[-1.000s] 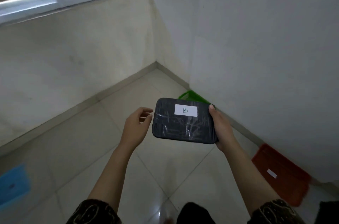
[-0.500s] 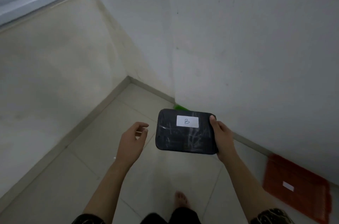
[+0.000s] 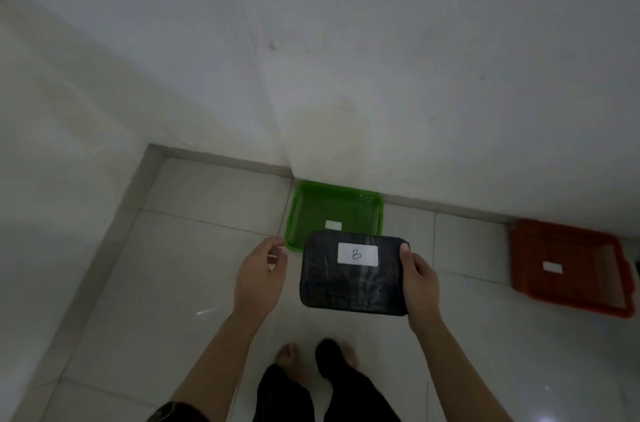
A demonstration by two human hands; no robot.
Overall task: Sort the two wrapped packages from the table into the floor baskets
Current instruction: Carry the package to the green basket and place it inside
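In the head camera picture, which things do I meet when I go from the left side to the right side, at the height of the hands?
left hand → black package marked B → right hand, which holds the package by its right edge → orange basket on the floor by the wall.

We record that the black package (image 3: 353,278) covers the near rim of the green basket (image 3: 301,214), and that the writing on the small white label (image 3: 333,225) inside that basket is too small to read. The label (image 3: 552,267) in the orange basket (image 3: 568,248) is likewise blurred and illegible. Our right hand (image 3: 420,286) has its fingers hidden behind the package, and both forearms are cut off by the bottom edge.
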